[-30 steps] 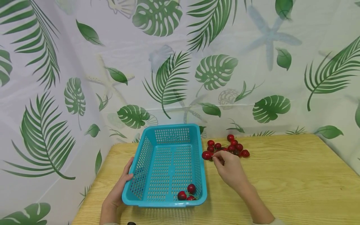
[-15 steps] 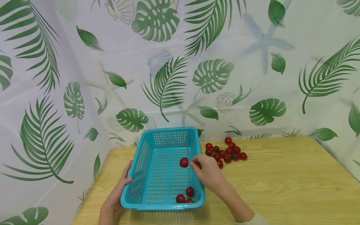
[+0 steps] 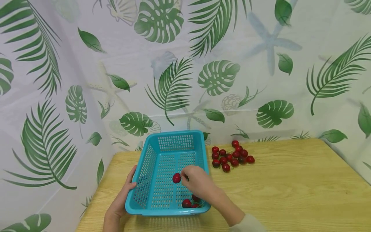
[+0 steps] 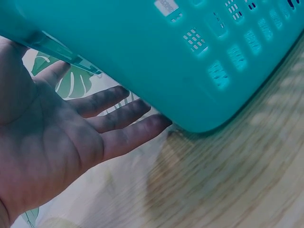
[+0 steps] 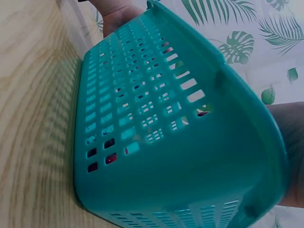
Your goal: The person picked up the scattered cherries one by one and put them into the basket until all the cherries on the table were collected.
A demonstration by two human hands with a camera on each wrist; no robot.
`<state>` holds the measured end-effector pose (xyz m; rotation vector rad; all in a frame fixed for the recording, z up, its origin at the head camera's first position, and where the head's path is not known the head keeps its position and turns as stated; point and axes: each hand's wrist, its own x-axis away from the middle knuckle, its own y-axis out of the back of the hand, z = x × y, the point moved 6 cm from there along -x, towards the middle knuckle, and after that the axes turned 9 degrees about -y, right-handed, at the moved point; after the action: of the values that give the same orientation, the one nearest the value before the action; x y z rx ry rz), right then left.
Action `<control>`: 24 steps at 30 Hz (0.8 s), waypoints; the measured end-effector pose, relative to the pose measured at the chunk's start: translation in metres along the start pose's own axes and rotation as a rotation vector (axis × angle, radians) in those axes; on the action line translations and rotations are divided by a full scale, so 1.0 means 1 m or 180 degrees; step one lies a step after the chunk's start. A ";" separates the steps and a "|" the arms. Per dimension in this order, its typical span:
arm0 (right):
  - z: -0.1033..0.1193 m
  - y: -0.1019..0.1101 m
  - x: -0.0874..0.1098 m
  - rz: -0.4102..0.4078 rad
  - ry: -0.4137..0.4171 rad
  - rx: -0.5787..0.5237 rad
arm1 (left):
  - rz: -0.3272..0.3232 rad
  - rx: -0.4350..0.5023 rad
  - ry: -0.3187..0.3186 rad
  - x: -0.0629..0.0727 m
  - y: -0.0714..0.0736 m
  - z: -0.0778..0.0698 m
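Observation:
A turquoise plastic basket (image 3: 166, 212) with slotted walls stands on the table. My left hand (image 3: 120, 196) holds its left side, thumb over the rim and fingers along the outer wall; in the left wrist view the fingers (image 4: 137, 135) reach out nearly straight to that wall. Over the basket's inside, my right hand (image 3: 200, 182) pinches a red cherry (image 3: 176, 178) at its stem. More cherries (image 3: 186, 203) lie in the basket's near right corner, partly covered by the right hand and wrist. In the right wrist view the basket wall hides the right hand.
Right of the basket, a loose cluster of several dark red cherries (image 3: 234, 158) lies on the wooden table (image 3: 290, 180). A white cloth with green leaf prints (image 3: 185, 106) hangs directly behind and to the left of the table.
My right hand has carried the cherry leftward from the cluster, across the basket's right rim and over its inside, lower toward the near end. The left hand keeps its place on the basket.

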<state>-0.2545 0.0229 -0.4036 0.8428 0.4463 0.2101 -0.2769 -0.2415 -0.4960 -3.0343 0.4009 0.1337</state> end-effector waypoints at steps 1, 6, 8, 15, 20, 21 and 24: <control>0.000 -0.002 -0.001 0.0043 -0.0014 0.0061 | -0.0025 0.0066 0.0051 0.002 0.000 0.000; 0.000 -0.017 -0.004 0.0209 -0.0024 0.0397 | 0.0004 0.0116 0.0038 0.002 0.000 -0.002; 0.000 -0.023 -0.004 0.0281 0.0006 0.0540 | 0.0022 0.0121 0.0037 0.002 0.000 -0.002; -0.001 -0.035 -0.003 0.0502 0.0024 0.1025 | 0.0006 0.0128 0.0093 0.003 0.000 -0.001; -0.003 -0.043 -0.001 0.0702 -0.0011 0.1473 | -0.0012 0.0092 0.0053 0.004 0.000 -0.003; -0.003 -0.044 0.000 0.0749 -0.0017 0.1536 | -0.0021 0.0097 0.0056 0.004 0.000 -0.002; -0.003 -0.047 0.002 0.0889 -0.0019 0.1637 | 0.0004 0.0119 0.0059 0.004 -0.001 -0.002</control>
<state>-0.2538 -0.0047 -0.4420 1.4122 0.3801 0.3584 -0.2727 -0.2421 -0.4944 -3.0008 0.4021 0.0971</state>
